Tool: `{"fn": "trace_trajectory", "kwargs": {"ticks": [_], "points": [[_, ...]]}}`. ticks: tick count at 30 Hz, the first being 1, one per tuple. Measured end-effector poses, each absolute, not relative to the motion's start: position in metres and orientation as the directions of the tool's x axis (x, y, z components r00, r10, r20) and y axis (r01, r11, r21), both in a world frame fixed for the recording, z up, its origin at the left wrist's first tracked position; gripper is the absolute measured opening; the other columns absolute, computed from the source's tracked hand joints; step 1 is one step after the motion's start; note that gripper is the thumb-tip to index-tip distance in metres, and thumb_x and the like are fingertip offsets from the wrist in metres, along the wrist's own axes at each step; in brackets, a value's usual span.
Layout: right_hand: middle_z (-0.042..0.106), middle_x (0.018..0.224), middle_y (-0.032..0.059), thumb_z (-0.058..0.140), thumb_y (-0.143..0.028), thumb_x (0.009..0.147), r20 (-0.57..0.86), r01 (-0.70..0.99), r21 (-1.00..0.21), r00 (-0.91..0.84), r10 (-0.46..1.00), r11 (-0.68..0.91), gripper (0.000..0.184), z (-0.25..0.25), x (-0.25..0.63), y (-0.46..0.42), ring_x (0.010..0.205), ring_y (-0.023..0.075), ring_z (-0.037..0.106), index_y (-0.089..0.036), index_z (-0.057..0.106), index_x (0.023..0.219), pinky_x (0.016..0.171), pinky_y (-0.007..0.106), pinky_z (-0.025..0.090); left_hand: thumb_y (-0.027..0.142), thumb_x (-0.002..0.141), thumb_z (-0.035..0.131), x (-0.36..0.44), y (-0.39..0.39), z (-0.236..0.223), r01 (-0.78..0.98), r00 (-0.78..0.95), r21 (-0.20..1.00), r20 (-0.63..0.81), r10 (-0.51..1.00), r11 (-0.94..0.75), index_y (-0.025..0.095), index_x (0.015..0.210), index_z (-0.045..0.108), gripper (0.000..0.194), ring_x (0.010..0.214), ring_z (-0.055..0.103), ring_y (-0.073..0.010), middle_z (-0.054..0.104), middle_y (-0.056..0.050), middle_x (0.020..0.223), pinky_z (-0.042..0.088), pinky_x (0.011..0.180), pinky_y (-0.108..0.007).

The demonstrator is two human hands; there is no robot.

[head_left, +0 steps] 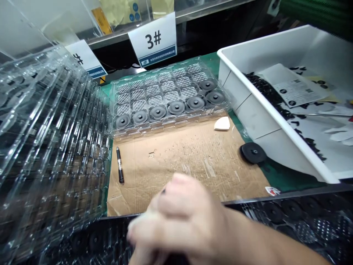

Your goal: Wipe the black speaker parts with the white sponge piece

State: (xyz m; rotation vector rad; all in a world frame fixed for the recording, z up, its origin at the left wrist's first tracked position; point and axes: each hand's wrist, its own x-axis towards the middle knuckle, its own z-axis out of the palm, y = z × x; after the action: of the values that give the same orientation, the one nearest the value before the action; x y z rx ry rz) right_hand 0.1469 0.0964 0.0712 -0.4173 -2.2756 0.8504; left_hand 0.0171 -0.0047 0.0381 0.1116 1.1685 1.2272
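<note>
My right hand is low in the middle, in front of the cardboard sheet, and smeared by motion. Its fingers are curled closed, and a small dark bit shows at them; what they grip is hidden. Under it, at the bottom edge, a strip of skin seems to be my left hand, its fingers covered. Beyond the hands lies a clear plastic tray with round black parts along its front row and one more behind at the right. A single round black part rests at the cardboard's right edge.
Stacked clear trays rise at the left. A black pen and a white wedge-shaped piece lie on the cardboard. At right, a white bin holds small black pieces and papers. More trayed black parts sit below the table edge.
</note>
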Motion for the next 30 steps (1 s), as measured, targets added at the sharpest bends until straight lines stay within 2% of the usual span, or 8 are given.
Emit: {"fn": "trace_trajectory", "kwargs": {"ticks": [2,5,12,17,19,21,26,30], "points": [[0.066,0.088,0.0007,0.041,-0.013,0.090,0.325,0.208,-0.760,-0.699,0.637,0.616,0.025,0.058,0.151,0.108,0.078,0.0126,0.057,-0.018,0.063,0.102,0.069,0.028,0.036,0.046,0.055,0.076,0.016,0.007,0.029,-0.691,-0.116,0.624,-0.594,0.796,0.365,0.032,0.104,0.065,0.052,0.095,0.064,-0.0274,0.071,0.002,0.088,0.050,0.088,-0.040],[0.067,0.087,0.0038,0.045,-0.008,0.086,0.088,0.520,-0.720,-0.588,0.804,0.459,0.027,0.027,0.161,0.114,0.081,0.0167,0.058,-0.019,0.064,0.103,0.070,0.030,0.037,0.043,0.045,0.079,0.009,0.018,0.021,-0.764,-0.088,0.583,-0.519,0.850,0.277,0.034,0.105,0.065,0.063,0.099,0.065,-0.0229,0.069,0.000,0.111,0.049,0.088,-0.026],[0.068,0.078,0.0015,0.050,-0.013,0.087,-0.018,0.540,-0.743,-0.607,0.794,0.396,0.022,-0.021,0.168,0.077,0.069,0.0149,0.061,-0.022,0.066,0.099,0.063,0.027,0.044,0.039,0.053,0.074,0.002,0.018,0.026,-0.806,-0.039,0.524,-0.510,0.859,0.275,0.032,0.107,0.065,0.055,0.103,0.063,-0.0229,0.069,0.000,0.113,0.049,0.089,-0.025],[0.067,0.094,0.0041,0.046,-0.021,0.091,0.126,0.399,-0.874,-0.365,0.923,0.277,0.025,0.041,0.159,0.084,0.079,0.0139,0.062,-0.021,0.059,0.112,0.064,0.024,0.048,0.043,0.054,0.075,0.009,0.016,0.026,-0.799,-0.033,0.510,-0.565,0.824,0.318,0.036,0.108,0.064,0.056,0.112,0.057,-0.0253,0.068,-0.001,0.115,0.045,0.095,-0.033],[0.067,0.097,0.0064,0.044,-0.018,0.090,0.327,0.288,-0.854,-0.349,0.878,0.433,0.026,0.064,0.150,0.082,0.081,0.0154,0.061,-0.016,0.058,0.112,0.070,0.027,0.049,0.041,0.057,0.076,0.009,0.014,0.022,-0.802,-0.013,0.484,-0.600,0.800,0.350,0.035,0.108,0.064,0.053,0.118,0.052,-0.0255,0.067,0.000,0.115,0.041,0.100,-0.035],[0.068,0.091,0.0083,0.041,-0.014,0.090,0.421,0.263,-0.771,-0.471,0.775,0.579,0.026,0.075,0.143,0.078,0.078,0.0173,0.061,-0.010,0.060,0.108,0.073,0.031,0.048,0.037,0.063,0.075,0.008,0.010,0.016,-0.798,0.027,0.462,-0.614,0.789,0.386,0.033,0.109,0.063,0.048,0.120,0.050,-0.0241,0.066,-0.001,0.118,0.038,0.102,-0.033],[0.066,0.077,0.0015,0.044,-0.013,0.088,0.162,0.309,-0.784,-0.735,0.658,0.538,0.021,0.078,0.139,0.080,0.067,0.0143,0.057,-0.016,0.064,0.089,0.064,0.026,0.045,0.033,0.063,0.075,0.008,0.007,0.008,-0.782,-0.030,0.510,-0.605,0.796,0.359,0.033,0.112,0.061,0.051,0.115,0.053,-0.0239,0.067,0.000,0.113,0.043,0.097,-0.033],[0.066,0.080,0.0074,0.034,-0.015,0.092,0.371,0.320,-0.729,-0.559,0.741,0.606,0.030,0.076,0.137,0.079,0.071,0.0177,0.056,-0.009,0.061,0.103,0.070,0.032,0.045,0.029,0.064,0.075,0.013,0.014,0.019,-0.793,0.055,0.463,-0.592,0.804,0.396,0.034,0.108,0.064,0.045,0.117,0.052,-0.0205,0.071,0.002,0.103,0.041,0.098,-0.027]]}}
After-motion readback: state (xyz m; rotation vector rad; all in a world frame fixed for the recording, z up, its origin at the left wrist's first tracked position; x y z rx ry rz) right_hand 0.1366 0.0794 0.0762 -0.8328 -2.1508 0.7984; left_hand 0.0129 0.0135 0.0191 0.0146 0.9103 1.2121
